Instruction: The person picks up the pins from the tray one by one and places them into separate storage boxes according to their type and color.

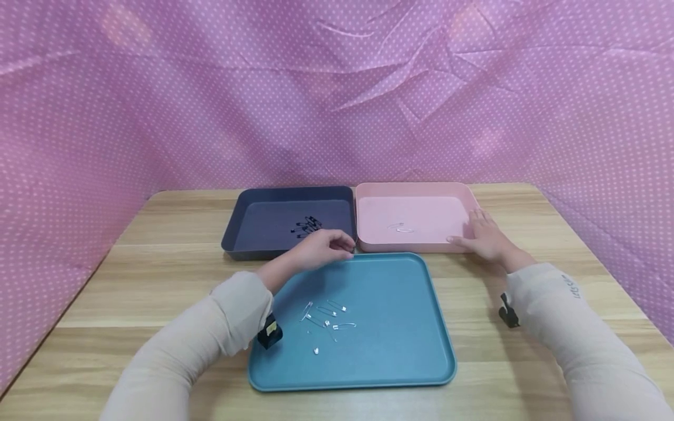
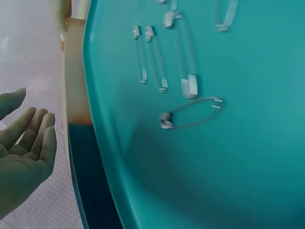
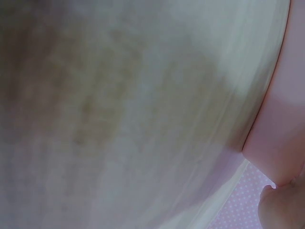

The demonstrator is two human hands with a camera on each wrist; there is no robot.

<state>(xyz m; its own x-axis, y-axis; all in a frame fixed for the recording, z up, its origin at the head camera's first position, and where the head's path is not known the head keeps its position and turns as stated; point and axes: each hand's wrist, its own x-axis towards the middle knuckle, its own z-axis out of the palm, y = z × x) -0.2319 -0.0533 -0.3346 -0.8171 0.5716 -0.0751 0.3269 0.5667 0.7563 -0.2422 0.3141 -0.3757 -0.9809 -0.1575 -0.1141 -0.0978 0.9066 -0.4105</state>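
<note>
Left hand, relaxed: hides near-right corner of dark tray. Right hand, fingers straight, against pink tray; mostly cut off, right wrist view. Pins within: faint.

Left hand partly hides near right corner of dark tray. Black pins overlap, count unclear. Pale pins in pink tray too faint for detail. Right wrist view: tabletop blurred, right hand cut off at right.

Soft light, pale glows on pink cloth, shadow on teal tray, dim, blurred right wrist view
</note>
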